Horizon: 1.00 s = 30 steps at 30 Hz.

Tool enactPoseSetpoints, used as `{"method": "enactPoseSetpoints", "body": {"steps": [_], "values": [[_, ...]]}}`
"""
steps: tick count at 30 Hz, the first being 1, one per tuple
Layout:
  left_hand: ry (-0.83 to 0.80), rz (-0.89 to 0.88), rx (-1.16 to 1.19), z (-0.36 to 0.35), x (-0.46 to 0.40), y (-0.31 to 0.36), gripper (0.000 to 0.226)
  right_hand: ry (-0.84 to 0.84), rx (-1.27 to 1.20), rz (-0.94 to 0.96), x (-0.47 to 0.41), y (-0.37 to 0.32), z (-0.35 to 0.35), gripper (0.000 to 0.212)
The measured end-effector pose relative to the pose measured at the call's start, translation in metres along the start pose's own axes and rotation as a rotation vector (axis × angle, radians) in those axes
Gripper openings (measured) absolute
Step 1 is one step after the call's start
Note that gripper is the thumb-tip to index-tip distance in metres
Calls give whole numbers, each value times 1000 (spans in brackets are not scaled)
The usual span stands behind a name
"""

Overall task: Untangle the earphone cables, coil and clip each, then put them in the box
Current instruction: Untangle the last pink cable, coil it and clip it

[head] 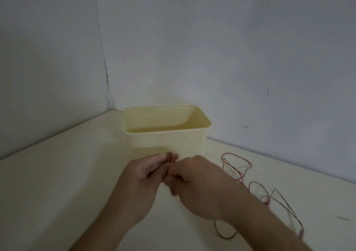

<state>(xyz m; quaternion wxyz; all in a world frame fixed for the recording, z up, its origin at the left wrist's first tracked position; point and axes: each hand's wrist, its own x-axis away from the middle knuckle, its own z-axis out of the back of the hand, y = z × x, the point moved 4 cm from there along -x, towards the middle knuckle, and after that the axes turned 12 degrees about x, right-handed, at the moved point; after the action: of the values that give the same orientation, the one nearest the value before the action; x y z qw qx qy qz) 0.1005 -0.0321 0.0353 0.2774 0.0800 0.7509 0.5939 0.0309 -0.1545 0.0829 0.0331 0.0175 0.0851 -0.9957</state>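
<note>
- While gripping a small wound bundle of pink cable at the fingertips, left hand sits at frame centre, fingers curled round the coil, palm turned up and right.
- Touching it on the right: right hand, fingers curled in toward the left hand's fingertips; whether pinching the cable or only pressing on it, cannot tell, grip hidden.
- Just behind both hands: cream box, open top, upright, at centre frame near the wall corner.
- Lower right of frame: loose earphone cable, pink, sprawled in loops on the cream table, running from beside the box down past the right forearm.
- Upper half: bluish wall, cracked corner seam at upper left.
</note>
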Motion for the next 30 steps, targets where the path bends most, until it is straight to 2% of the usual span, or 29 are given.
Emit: {"method": "enactPoseSetpoints", "body": {"steps": [2, 5, 9, 12, 16, 19, 21, 23, 24, 27, 30], "values": [[-111, 35, 43, -6, 1, 3, 16, 98, -63, -25, 0, 8, 7, 23], [-171, 132, 161, -13, 5, 2, 25, 232, -79, -38, 4, 15, 18, 24], [-172, 189, 339, -12, 9, 7, 34, 382, -206, -69, 3, 28, 21, 25], [-186, 215, 415, -7, 9, 11, 34, 385, -346, -65, 0, 31, 16, 27], [-192, 243, 516, -6, 10, 11, 22, 348, -538, -29, -4, 32, 8, 37], [-91, 154, 678, -3, 7, 19, 28, 326, -544, -78, -9, 30, -7, 37], [69, 94, 757, 3, 3, 21, 28, 263, -423, -84, -11, 20, -22, 28], [180, 33, 697, 7, 2, 21, 26, 189, -316, -53, -11, 7, -33, 25], [195, -10, 589, 7, 1, 21, 25, 161, -277, -40, -10, 3, -34, 25], [203, -129, 136, 7, 3, 17, 30, 118, -190, -41, -8, 0, -27, 23], [130, -109, -134, 8, 1, 6, 31, 132, -187, -37, -5, 5, -13, 24]]}}
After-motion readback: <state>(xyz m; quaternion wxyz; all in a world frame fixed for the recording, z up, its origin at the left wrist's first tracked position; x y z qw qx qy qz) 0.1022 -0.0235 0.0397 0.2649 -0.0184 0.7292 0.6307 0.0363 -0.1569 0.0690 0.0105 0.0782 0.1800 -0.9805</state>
